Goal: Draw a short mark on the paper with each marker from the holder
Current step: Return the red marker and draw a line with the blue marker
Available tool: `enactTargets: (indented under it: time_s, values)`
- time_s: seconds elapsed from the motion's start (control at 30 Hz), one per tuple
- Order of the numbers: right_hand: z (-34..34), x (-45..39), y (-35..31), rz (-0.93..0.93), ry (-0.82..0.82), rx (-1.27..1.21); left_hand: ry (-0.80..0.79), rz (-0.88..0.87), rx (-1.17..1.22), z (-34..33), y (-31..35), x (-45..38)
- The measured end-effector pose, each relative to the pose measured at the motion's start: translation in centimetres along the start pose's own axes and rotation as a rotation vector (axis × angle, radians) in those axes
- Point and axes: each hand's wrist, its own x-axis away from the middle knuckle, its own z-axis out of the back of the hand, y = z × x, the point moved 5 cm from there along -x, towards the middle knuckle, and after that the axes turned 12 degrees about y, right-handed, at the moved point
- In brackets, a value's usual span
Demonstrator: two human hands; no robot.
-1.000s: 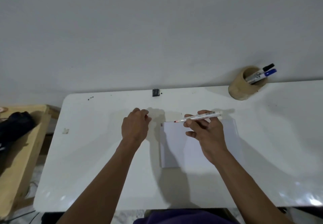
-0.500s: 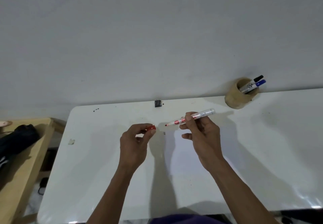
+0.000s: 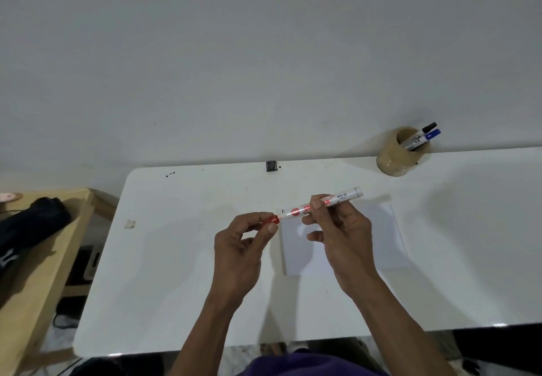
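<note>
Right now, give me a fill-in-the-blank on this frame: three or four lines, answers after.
1. The left hand pinches a cap coloured ____.
2. The right hand grips the ____ by its barrel.
3. The holder contains ____ markers.
4. The holder's two markers have a black cap and a ____ one.

Answers: red; marker; two; blue

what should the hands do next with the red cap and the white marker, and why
Probably push the red cap, pinched in the left hand, fully onto the white-barrelled red marker held by the right hand: cap and tip already meet, and the round tan holder has two more markers to try.
</note>
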Motion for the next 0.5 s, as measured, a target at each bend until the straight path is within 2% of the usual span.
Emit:
enactTargets:
  time_s: [0.2,0.5]
  values:
    - [1.8,0.4,-0.2,0.026,0.043,0.024,-0.072,0.0,-0.017,-1.6,-0.2,0.4]
    - [5.8,-1.7,-1.2,-0.052,0.127,-0.053,-0.237,-0.004,-0.044,-7.0,1.3,1.3]
